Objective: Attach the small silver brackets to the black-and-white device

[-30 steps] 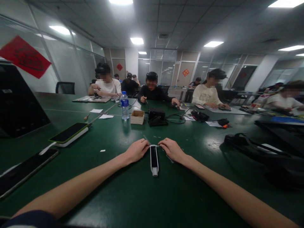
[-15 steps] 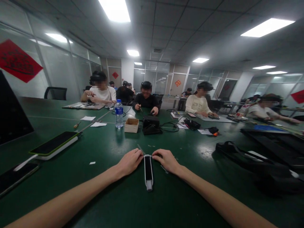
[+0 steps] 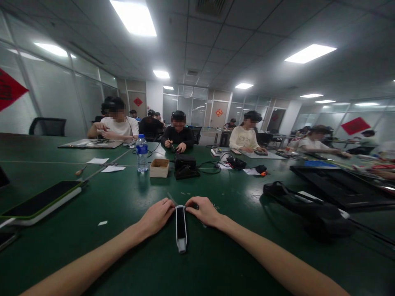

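A slim, long device (image 3: 181,225) with a white frame and a dark face lies on the green table in front of me, its pale grey end toward me. At the far left corner of it, my left hand (image 3: 159,217) is closed, with the fingertips pinched together. My right hand (image 3: 203,210) pinches at the far right corner in the same way. A thin, clear-looking strip (image 3: 172,199) sticks out beyond the left fingertips. Whatever lies between the fingertips of either hand is too small to make out.
Beyond my hands stand a water bottle (image 3: 142,153), a small open box (image 3: 159,168) and a black case (image 3: 185,166). A green-edged phone (image 3: 46,199) lies at left. To the right are a black strapped headset (image 3: 304,211) and a black tray (image 3: 342,185). Several people sit across the table.
The view has turned to the right, so the table things appear farther left. Both hands stay pinched at the far end of the device, which shows little other movement.
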The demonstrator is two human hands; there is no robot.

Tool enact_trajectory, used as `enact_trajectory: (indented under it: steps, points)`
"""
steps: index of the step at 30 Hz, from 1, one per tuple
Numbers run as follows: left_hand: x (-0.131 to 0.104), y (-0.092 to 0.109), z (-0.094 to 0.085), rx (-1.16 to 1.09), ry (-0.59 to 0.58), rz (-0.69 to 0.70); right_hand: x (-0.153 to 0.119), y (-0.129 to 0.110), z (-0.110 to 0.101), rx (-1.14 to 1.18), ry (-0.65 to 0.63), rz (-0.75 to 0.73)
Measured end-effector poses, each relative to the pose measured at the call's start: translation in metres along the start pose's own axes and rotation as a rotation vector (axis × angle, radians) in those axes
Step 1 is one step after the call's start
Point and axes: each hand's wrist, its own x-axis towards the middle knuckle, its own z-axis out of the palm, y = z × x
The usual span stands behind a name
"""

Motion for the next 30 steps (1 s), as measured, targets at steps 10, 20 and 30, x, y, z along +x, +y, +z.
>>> enact_trajectory:
  steps: [10, 20, 30]
  points:
    - [-0.003, 0.0, 0.001, 0.051, 0.031, 0.025, -0.002, -0.001, -0.003, -0.098, 0.0, -0.048]
    - [-0.01, 0.012, -0.009, 0.218, 0.005, 0.042, -0.008, -0.001, -0.002, -0.093, 0.073, -0.015]
    - [-0.147, -0.017, -0.114, 0.446, 0.149, -0.237, -0.042, 0.026, -0.016, -0.183, 0.168, -0.116]
